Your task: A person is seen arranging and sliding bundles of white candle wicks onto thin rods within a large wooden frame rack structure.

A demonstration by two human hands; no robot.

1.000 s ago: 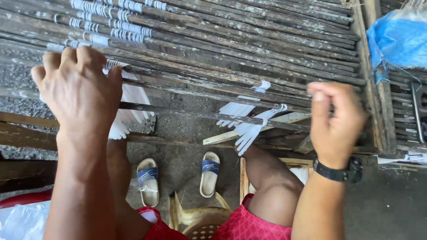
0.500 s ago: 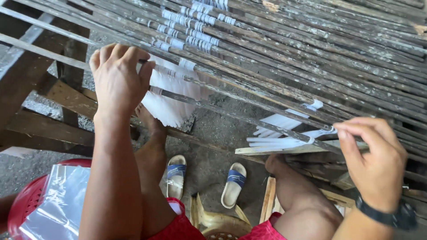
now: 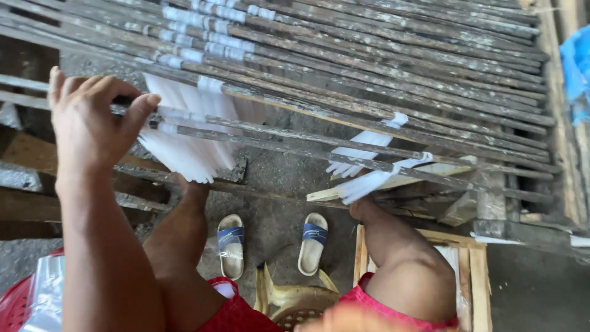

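Your left hand (image 3: 92, 126) has its fingers curled over the end of a weathered slat (image 3: 369, 144) at the left edge of the slat rack (image 3: 430, 67), thumb out, clamped on it. Right hand: out of view, so I can't tell its grip. A white fringe bundle (image 3: 190, 141) hangs off that slat just beside your fingers. A second, smaller white bundle (image 3: 369, 175) hangs further right. Below the rack: two sandals (image 3: 270, 243) on the ground between your knees, and a red basin (image 3: 15, 304) at the bottom left.
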